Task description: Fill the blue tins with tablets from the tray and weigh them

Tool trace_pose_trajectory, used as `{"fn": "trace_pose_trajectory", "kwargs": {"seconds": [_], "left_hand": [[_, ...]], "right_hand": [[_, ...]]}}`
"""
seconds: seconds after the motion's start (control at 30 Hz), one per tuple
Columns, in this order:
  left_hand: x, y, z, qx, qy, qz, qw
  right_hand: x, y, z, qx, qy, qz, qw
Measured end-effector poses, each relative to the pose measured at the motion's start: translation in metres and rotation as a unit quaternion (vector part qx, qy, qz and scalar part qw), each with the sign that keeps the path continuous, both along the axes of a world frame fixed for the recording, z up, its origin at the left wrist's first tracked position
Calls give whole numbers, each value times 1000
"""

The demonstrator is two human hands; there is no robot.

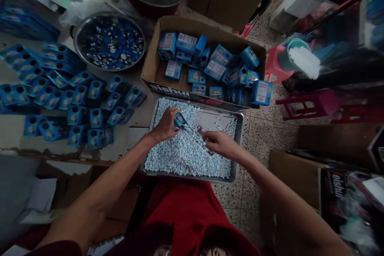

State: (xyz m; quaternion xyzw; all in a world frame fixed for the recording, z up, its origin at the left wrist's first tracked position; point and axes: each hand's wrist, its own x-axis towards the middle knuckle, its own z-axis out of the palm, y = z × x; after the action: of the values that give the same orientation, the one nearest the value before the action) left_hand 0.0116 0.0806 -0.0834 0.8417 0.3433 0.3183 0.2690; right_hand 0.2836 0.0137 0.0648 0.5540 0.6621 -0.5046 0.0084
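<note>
My left hand [167,123] is closed around a small blue candy box [180,121], tilted low over the heap of pale blue and white candies [180,154]. Those candies lie in a shallow metal tray [241,128], whose bare bottom shows at the upper right. Down at the candies, to the right of the box, my right hand [216,143] has its fingers curled. A dark bit shows under its fingers, but I cannot make out what it holds.
Behind the tray stands a cardboard box [151,58] with many blue candy boxes [216,70]. On the left table, blue boxes with round holes [79,94] stand in rows. A metal bowl [78,44] holds blue-and-silver round pieces [117,42]. Pink stools [322,104] stand right.
</note>
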Motion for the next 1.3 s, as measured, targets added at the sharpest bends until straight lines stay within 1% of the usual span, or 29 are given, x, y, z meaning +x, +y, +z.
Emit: {"fn": "trace_pose_trajectory", "kwargs": {"seconds": [0.07,0.13,0.23,0.33,0.4,0.43,0.47,0.5,0.53,0.57,0.6,0.67,0.7,0.77,0.8,0.87,0.9,0.97,1.03,1.1,1.2,1.3], "left_hand": [[-3,-3,-5,-8,10,-17,1000],[-5,-7,-6,-12,5,-32,999],[-8,-11,-5,-22,0,-43,999],[-14,-12,-1,-52,23,-59,997],[-21,-14,-1,-69,26,-62,995],[-24,-15,-2,-76,22,-57,995],[-27,-17,-4,-83,15,-49,995],[-30,-21,-7,-89,5,-37,995],[-31,-26,-12,-96,-7,-20,995],[-31,-32,-18,-103,-24,5,994],[-30,-39,-24,-108,-45,39,992],[-21,-55,-39,-111,-97,117,982],[-14,-62,-45,-110,-120,153,975],[3,-75,-57,-104,-145,210,961],[12,-80,-62,-103,-149,230,956],[31,-86,-68,-105,-147,264,947],[40,-87,-70,-110,-146,277,943],[58,-89,-69,-121,-154,289,937],[73,-89,-64,-140,-171,290,931],[82,-88,-55,-162,-185,277,929],[79,-79,-38,-173,-192,252,933],[60,-63,-26,-163,-173,230,944]], "right_hand": [[-8,12,5,4,-51,31,998],[-18,23,6,10,-102,67,993],[-36,36,9,7,-155,104,982],[-46,42,22,0,-185,119,976],[-40,37,34,2,-190,117,975],[-34,30,39,3,-185,112,976],[-25,21,42,4,-176,103,979],[-15,8,40,4,-168,90,982],[-6,-6,33,5,-166,73,983],[1,-23,22,4,-175,51,983],[6,-40,5,0,-198,25,980],[6,-72,-38,-23,-281,-34,959],[0,-86,-62,-37,-311,-50,948],[-19,-104,-105,-47,-335,-63,939],[-30,-109,-123,-44,-334,-64,940],[-49,-110,-147,-29,-316,-66,946],[-56,-107,-154,-22,-300,-71,951],[-61,-99,-163,-2,-254,-100,962],[-56,-93,-167,16,-187,-155,970],[-43,-92,-168,24,-112,-217,970],[-19,-101,-162,20,-16,-285,958],[1,-110,-143,13,57,-306,950]]}}
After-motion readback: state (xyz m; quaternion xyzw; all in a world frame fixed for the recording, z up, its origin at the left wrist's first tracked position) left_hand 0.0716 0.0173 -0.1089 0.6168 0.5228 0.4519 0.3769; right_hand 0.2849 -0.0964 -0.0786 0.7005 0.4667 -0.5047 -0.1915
